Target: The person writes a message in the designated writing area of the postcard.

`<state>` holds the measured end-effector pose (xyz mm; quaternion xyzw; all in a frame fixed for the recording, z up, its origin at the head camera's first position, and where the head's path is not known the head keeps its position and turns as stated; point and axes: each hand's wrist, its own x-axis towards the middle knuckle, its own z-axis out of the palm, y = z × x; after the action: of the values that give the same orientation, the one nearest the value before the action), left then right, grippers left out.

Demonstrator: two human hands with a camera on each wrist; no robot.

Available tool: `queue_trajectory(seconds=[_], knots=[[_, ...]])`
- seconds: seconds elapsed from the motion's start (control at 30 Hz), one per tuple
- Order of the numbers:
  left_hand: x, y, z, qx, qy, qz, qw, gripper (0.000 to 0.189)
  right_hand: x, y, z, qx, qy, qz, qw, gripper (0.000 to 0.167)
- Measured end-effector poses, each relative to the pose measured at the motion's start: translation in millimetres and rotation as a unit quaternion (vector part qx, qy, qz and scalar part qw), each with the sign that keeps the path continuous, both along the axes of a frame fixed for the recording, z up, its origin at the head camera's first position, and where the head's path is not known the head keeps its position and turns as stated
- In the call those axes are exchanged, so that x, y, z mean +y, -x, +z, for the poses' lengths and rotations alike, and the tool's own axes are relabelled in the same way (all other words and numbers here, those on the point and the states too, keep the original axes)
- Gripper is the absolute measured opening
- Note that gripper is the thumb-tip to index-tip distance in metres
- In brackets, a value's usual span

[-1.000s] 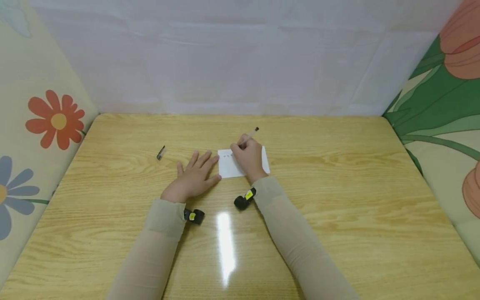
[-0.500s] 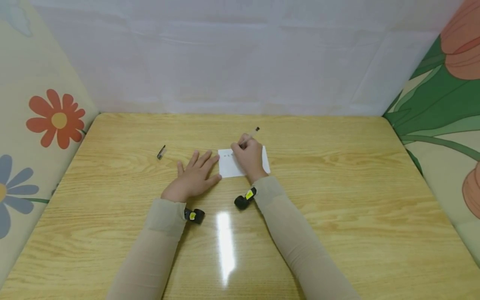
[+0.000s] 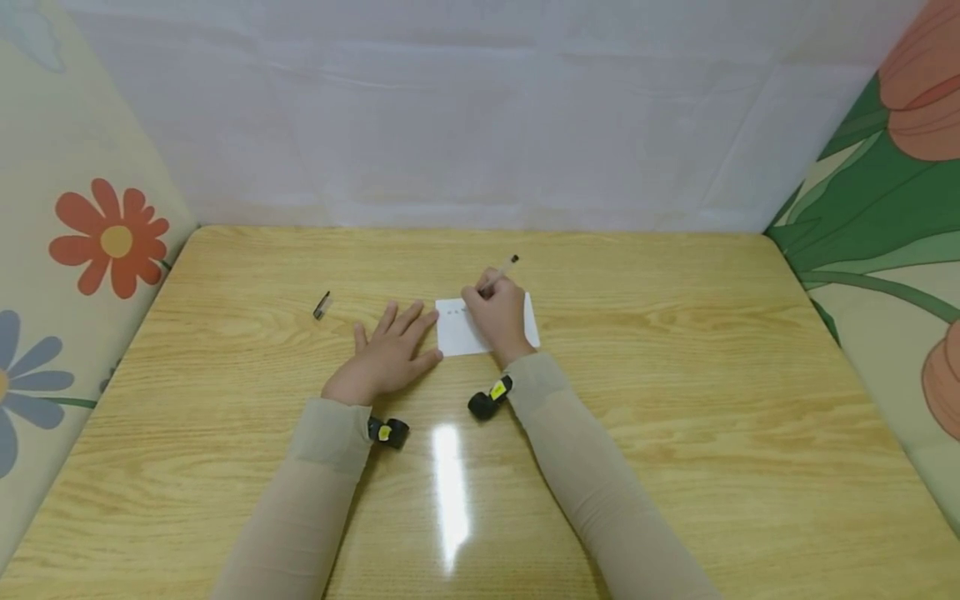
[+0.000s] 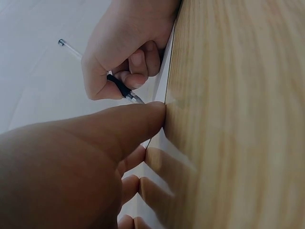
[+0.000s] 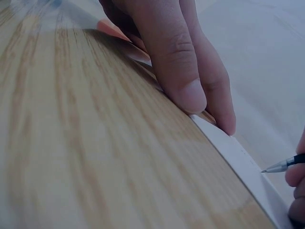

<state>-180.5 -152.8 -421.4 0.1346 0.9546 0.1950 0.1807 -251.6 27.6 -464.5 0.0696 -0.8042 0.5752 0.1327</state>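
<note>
A small white sheet of paper lies flat on the table, with a short row of dark marks near its upper left. My right hand rests over the paper's right part and pinches a clear pen with a black grip. In the right wrist view the pen's metal tip meets the paper. My left hand lies with spread fingers left of the sheet, its thumb and index fingertips touching the left edge. The left wrist view shows the left thumb at the paper's edge.
A pen cap, clear and black, lies on the wooden table left of the left hand. A white sheet hangs behind the table. Flower-patterned panels stand at both sides. Each wrist wears a small black camera.
Another dark mark shows more plainly at the right end of the row, beside the right hand. Both hands stay in almost the same place.
</note>
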Motion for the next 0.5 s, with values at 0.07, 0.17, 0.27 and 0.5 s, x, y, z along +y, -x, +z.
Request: queue_trajectory(seconds=[0.07,0.17,0.27,0.5], knots=[[0.0,-0.1,-0.1,-0.001,-0.001,0.0,1.0,0.069,-0.1,-0.5,-0.1,0.001,0.003,0.002,1.0,0.024],[0.2,-0.3,-0.2,0.0,-0.001,0.0,1.0,0.069,0.1,-1.1,0.4,0.005,0.005,0.004,1.0,0.024],[0.4,-0.4,-0.4,0.001,-0.001,0.001,1.0,0.069,0.3,-1.1,0.5,0.006,0.004,0.006,1.0,0.024],[0.8,-1.2,-0.3,0.003,0.001,0.001,1.0,0.068,0.9,-0.6,-0.6,0.003,0.002,0.008,1.0,0.025]])
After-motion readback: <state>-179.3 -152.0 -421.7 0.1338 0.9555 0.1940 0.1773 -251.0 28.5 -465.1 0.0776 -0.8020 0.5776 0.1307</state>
